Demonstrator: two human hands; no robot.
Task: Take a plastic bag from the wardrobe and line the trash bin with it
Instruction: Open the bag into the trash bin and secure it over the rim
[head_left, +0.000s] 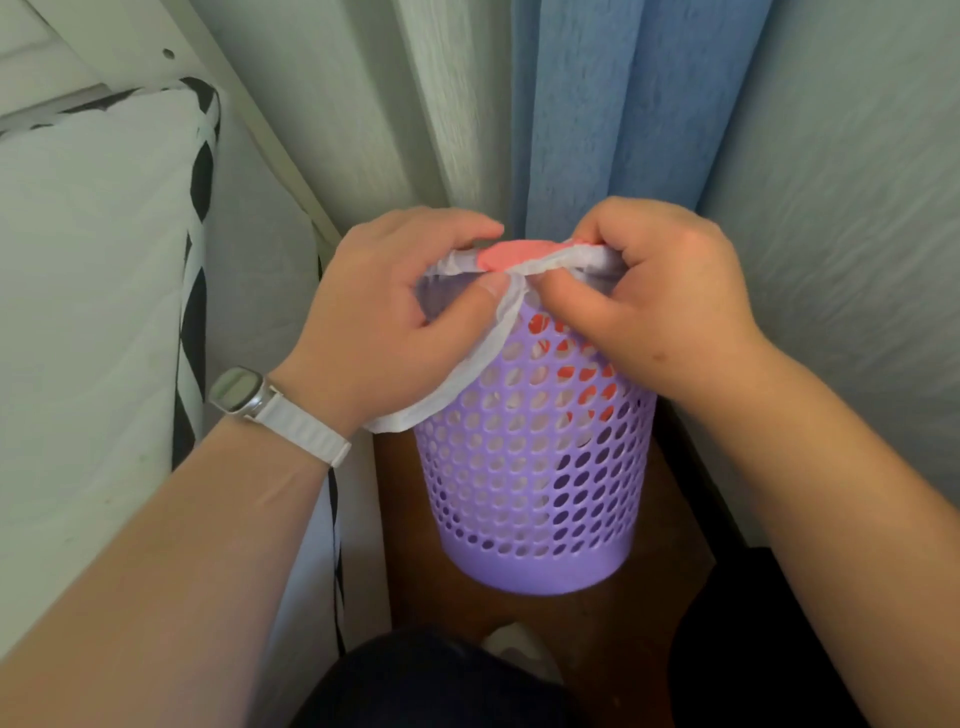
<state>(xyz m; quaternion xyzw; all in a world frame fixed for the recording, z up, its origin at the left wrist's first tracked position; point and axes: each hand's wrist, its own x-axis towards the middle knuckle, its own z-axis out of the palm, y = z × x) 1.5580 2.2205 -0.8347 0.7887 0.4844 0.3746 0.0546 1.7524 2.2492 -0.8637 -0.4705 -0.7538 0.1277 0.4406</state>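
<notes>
Dark trouser-clad knees (441, 680) fill the bottom edge, closest to the camera, with a scrap of white footwear (519, 649) between them. Two bare forearms reach forward and down from there. On the left wrist sits a silver rectangular watch on a white band (260, 402).

Both hands meet at the top of a lilac plastic trash bin with round perforations (535, 467), which stands upright on a reddish-brown wooden floor (670, 571). A thin white plastic bag (566, 258) sits inside the bin, its pale film showing through the holes, along with red-orange patches. The bag's edge is folded out over the far rim, where a pink-red printed area shows between the hands.

The left hand (384, 312) has its grip closed on the bag's edge at the left side of the rim, thumb pressing the film near the middle. A loose strip of bag hangs from that thumb down the near wall towards the left wrist. The right hand (665, 306) is also pinched shut on the bag, at the right side of the rim, thumb tip almost touching the left thumb.

Behind the bin hang a pale grey curtain and a blue curtain (623, 104). A white mattress with black-and-white patterned trim (78, 286) stands at the left.
</notes>
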